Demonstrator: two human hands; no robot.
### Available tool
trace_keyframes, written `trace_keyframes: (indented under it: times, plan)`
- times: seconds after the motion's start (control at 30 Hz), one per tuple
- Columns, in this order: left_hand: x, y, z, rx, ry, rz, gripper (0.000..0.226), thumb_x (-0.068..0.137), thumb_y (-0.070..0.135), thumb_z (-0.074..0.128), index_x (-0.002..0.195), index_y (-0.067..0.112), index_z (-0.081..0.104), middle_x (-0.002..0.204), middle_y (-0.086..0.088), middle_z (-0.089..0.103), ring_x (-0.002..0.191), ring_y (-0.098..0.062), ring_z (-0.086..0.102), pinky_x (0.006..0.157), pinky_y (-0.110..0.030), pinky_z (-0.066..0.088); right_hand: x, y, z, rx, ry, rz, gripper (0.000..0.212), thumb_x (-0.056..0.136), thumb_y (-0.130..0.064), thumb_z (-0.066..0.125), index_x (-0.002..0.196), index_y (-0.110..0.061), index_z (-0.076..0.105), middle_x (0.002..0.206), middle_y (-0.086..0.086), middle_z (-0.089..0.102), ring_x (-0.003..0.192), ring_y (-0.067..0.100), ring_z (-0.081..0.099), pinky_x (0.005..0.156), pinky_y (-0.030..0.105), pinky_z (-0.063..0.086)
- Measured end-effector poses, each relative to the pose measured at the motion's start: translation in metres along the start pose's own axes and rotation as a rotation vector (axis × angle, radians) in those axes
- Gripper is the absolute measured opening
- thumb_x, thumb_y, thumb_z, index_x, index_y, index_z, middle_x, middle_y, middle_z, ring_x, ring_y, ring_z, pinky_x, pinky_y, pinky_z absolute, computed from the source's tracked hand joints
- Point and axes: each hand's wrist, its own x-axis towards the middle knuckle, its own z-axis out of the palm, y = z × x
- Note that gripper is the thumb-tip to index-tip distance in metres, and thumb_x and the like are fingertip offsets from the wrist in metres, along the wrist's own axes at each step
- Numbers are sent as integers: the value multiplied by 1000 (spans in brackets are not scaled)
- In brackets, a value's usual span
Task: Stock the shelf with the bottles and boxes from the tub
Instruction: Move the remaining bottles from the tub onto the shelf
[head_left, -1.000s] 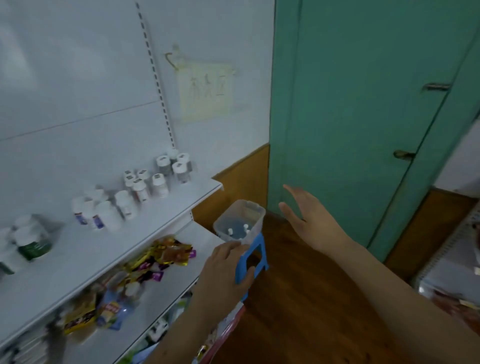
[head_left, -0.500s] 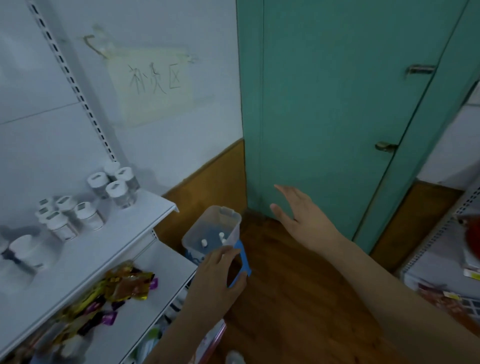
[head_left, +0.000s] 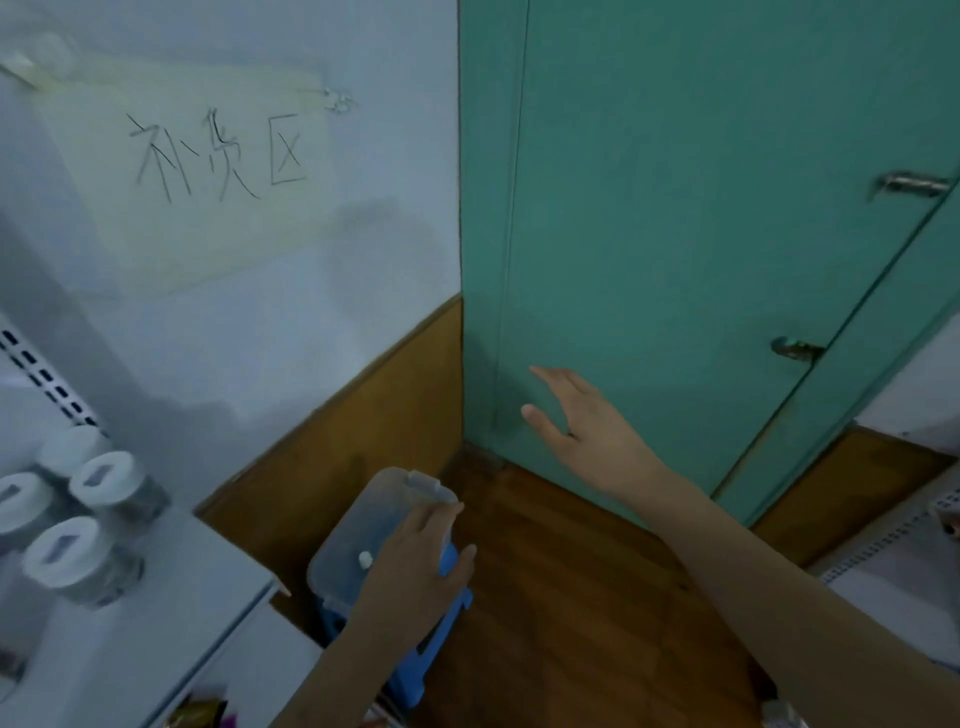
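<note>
- My left hand (head_left: 410, 566) grips the clear tub's (head_left: 358, 525) near rim, above a blue stool (head_left: 441, 623).
- My right hand (head_left: 587, 431) hangs released, fingers spread, near the green door (head_left: 675, 208).

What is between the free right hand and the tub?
Nothing but bare wooden floor, in the head view. The right hand hangs open above it, apart from the tub, which the left hand reaches.

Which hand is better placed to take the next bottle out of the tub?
Left. The left hand is already over the clear tub, near a small white piece inside; the right hand hangs open, off by the green door.
</note>
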Motion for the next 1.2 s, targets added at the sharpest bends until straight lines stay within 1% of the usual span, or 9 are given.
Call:
trace_keyframes:
  times: [0.17, 0.27, 0.4, 0.5, 0.57, 0.73, 0.83, 0.97, 1.2]
  plan:
    - [45, -27, 4, -35, 53, -76, 39, 98, 47, 49, 130, 26, 47, 115, 9, 52, 83, -6, 56, 71, -19, 47, 74, 13, 33, 30, -67, -11, 62, 100, -54, 35, 152, -20, 31, 154, 0, 37, 142, 15, 33, 116, 31, 26]
    - [68, -51, 10, -64, 58, -198, 40, 99, 44, 48, 134, 25, 45, 115, 9, 54, 73, -6, 53, 63, -15, 41, 120, 18, 63, 56, -148, -59, 64, 99, -55, 37, 152, -19, 33, 154, 1, 38, 141, 15, 34, 115, 29, 26]
    - [96, -86, 16, -171, 81, -353, 42, 101, 35, 48, 140, 21, 42, 125, 11, 44, 93, -6, 51, 79, -16, 38, 185, 26, 109, 90, -274, -135, 60, 101, -47, 42, 153, -20, 30, 154, -3, 38, 140, 12, 34, 109, 21, 23]
    - [113, -112, 21, -238, 91, -530, 42, 100, 29, 52, 138, 15, 44, 132, 0, 45, 111, -17, 52, 89, -27, 43, 235, 33, 147, 128, -394, -197, 60, 101, -46, 43, 153, -20, 30, 152, -3, 40, 139, 13, 38, 111, 27, 31]
    - [120, -126, 25, -264, 140, -644, 52, 95, 40, 53, 138, 13, 47, 135, -3, 48, 116, -17, 53, 96, -31, 45, 265, 37, 175, 155, -493, -240, 60, 101, -46, 44, 153, -20, 30, 152, -1, 40, 139, 14, 38, 113, 34, 35]
    - [125, -152, 58, -305, 283, -860, 41, 90, 36, 53, 123, 14, 60, 121, -6, 60, 105, -3, 51, 91, -29, 46, 311, 55, 248, 182, -755, -267, 59, 102, -43, 45, 154, -20, 28, 154, 2, 37, 140, 15, 36, 114, 34, 33]
    - [115, -170, 88, -305, 224, -1085, 52, 90, 41, 57, 137, 19, 51, 133, -6, 54, 116, -19, 54, 93, -30, 44, 317, 71, 297, 177, -922, -249, 58, 102, -40, 45, 153, -17, 28, 154, 3, 37, 139, 17, 38, 111, 30, 33]
    - [112, -185, 131, -320, 243, -1213, 72, 76, 56, 44, 127, 8, 60, 123, -13, 63, 111, -30, 62, 91, -32, 46, 309, 94, 358, 107, -1055, -251, 53, 102, -31, 49, 149, -11, 36, 150, 6, 42, 136, 20, 42, 105, 24, 31]
    - [127, -242, 198, -441, 166, -1330, 44, 90, 19, 65, 132, 10, 55, 125, -12, 61, 114, -26, 60, 93, -26, 43, 288, 146, 458, -32, -1155, -188, 45, 101, -24, 51, 144, -11, 43, 141, 10, 51, 127, 23, 50, 100, 20, 32]
